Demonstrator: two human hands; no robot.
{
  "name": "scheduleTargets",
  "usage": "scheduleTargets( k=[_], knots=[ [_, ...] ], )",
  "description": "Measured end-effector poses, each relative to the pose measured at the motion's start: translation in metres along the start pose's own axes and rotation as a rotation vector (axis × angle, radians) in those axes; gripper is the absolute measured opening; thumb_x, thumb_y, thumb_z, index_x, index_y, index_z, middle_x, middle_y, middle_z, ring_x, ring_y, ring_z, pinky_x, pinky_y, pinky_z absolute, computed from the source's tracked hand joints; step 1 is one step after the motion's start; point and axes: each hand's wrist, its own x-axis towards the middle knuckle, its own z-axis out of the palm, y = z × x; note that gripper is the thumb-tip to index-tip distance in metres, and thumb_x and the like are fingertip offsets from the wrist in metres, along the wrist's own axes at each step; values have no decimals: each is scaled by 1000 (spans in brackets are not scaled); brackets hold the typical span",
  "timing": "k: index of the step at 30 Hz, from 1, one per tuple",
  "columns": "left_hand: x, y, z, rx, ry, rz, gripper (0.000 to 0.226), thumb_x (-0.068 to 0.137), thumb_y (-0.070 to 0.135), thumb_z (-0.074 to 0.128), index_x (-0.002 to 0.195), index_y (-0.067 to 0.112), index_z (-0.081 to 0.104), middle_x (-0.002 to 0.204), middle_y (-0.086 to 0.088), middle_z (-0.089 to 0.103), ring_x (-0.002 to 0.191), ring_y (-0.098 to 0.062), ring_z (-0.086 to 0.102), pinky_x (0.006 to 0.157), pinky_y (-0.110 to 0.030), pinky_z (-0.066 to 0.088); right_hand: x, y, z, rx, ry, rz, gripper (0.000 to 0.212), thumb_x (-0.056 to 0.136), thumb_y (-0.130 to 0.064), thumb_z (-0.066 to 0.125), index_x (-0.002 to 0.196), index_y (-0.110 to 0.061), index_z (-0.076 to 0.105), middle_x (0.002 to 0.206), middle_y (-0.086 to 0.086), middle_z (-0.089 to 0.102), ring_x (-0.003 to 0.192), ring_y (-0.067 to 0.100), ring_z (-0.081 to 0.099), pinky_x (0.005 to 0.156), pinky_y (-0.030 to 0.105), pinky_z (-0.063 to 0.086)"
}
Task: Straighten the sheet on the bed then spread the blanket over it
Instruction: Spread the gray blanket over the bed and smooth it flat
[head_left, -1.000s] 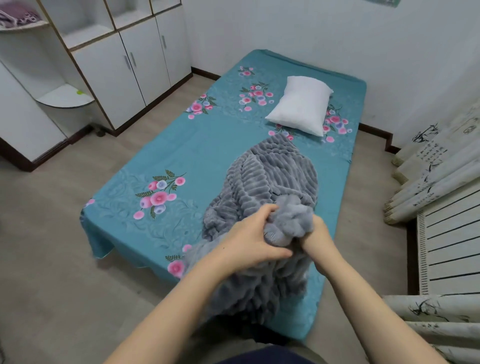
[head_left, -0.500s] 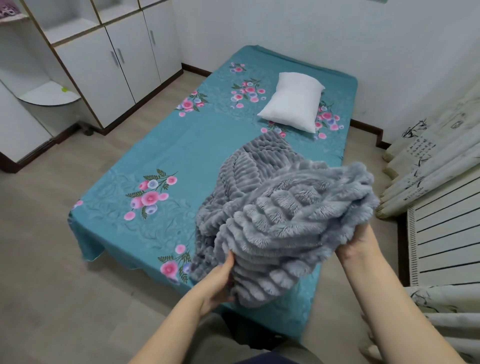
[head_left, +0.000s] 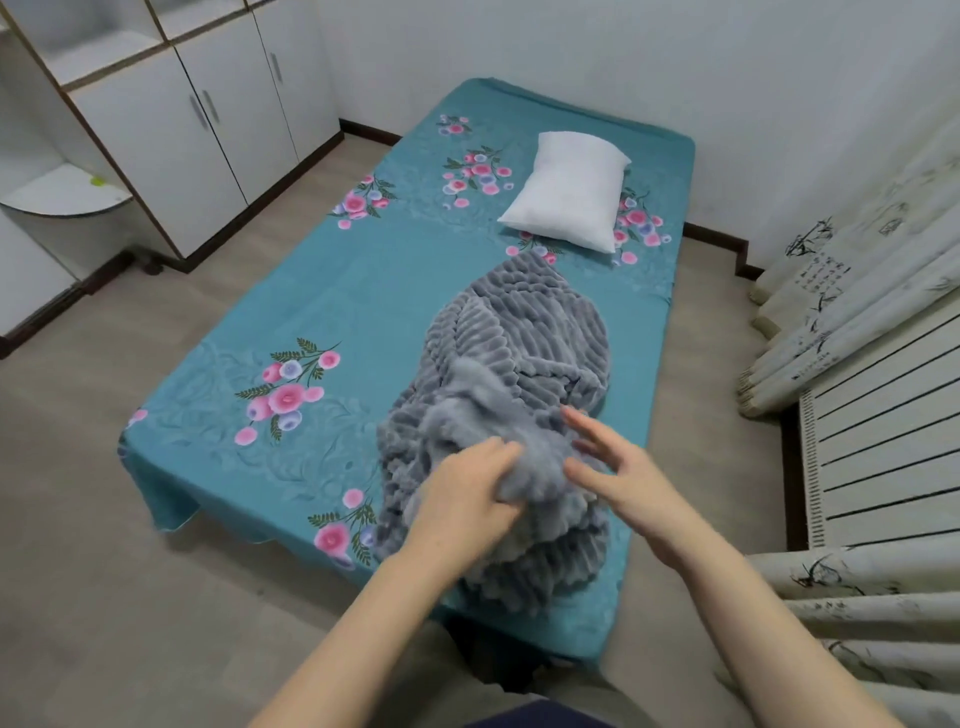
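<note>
While blanket (head_left: 519, 338) lies bunched, flat sheet (head_left: 337, 301) around

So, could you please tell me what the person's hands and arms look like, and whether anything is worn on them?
The left hand and right hand are bare: no gloves, rings, watch or bracelet show. Both forearms are bare too, with no sleeve in view down to the bottom edge of the picture. No markings are visible on them.

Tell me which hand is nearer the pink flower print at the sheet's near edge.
Left. The left hand grips the blanket just right of that flower print; the right hand is farther right, open over the blanket.
</note>
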Motion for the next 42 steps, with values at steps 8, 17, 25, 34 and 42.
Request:
scheduleTargets(
  k=[8, 17, 25, 34, 42],
  knots=[
    [-21, 20, 19, 10, -190, 121, 40, 80, 56, 62, 105, 25, 60, 96, 9, 56, 88, -9, 58, 73, -25, 46, 8, -9, 14, 319, 86, 128, 18, 95, -4, 52, 106, -1, 67, 92, 10, 75, 79, 16, 69, 69, 23, 56],
    [-40, -38, 45, -402, -275, -607, 97, 68, 56, 78, 146, 37, 24, 132, 14, 32, 104, -10, 58, 88, -24, 49, -6, -42, -28, 907, 147, -4, 39, 99, -3, 37, 137, 0, 44, 126, 23, 58, 111, 33, 61, 98, 51, 49],
    [-33, -14, 79, -159, -779, -322, 108, 51, 65, 82, 144, 41, 31, 152, 4, 24, 138, -21, 24, 117, -40, 27, -20, -59, -54, 1176, 243, -150, 36, 104, -16, 30, 135, -20, 48, 129, 17, 60, 117, 33, 61, 90, 56, 52],
    [-19, 8, 75, -581, -150, -533, 12, 94, 30, 56, 97, 37, 65, 98, 8, 71, 96, -11, 64, 87, -38, 53, -28, -31, -102, 715, 869, 116, 52, 87, 12, 41, 130, -17, 49, 119, 7, 60, 101, 20, 62, 78, 37, 56],
    [7, 70, 27, -173, -445, 149, 7, 87, 21, 62, 87, 15, 65, 88, -11, 69, 86, -30, 62, 70, -34, 45, -30, 13, -36, -1116, -367, -54, 79, 70, -50, 62, 143, -44, 34, 160, -12, 5, 147, 16, -6, 116, 51, -11]
  ],
)
